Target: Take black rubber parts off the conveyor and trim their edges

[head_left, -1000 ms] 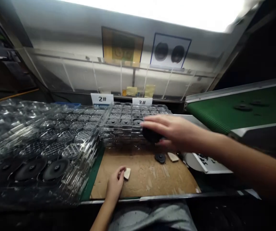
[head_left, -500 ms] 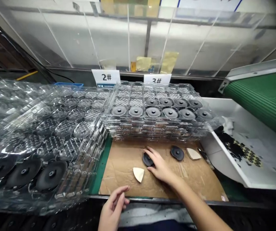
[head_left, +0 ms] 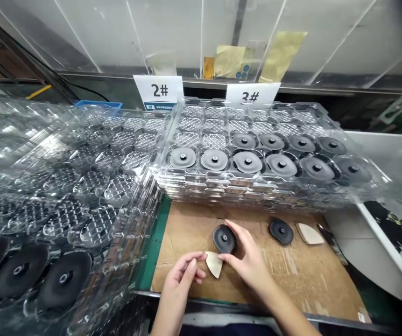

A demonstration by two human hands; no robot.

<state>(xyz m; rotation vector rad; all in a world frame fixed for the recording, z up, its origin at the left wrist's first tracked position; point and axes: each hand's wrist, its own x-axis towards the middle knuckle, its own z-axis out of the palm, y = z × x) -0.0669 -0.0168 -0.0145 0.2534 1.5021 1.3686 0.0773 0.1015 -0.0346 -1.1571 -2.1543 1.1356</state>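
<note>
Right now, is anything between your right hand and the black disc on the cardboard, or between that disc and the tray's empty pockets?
Nothing separates the right hand from the black disc; it touches the disc. The filled front row of discs in the clear tray lies before the empty pockets.

We face a clear plastic partition [head_left: 81, 37] with yellow paper notes [head_left: 279, 56] against it, above a dark ledge [head_left: 344, 81] and printed number cards [head_left: 158, 88].
</note>
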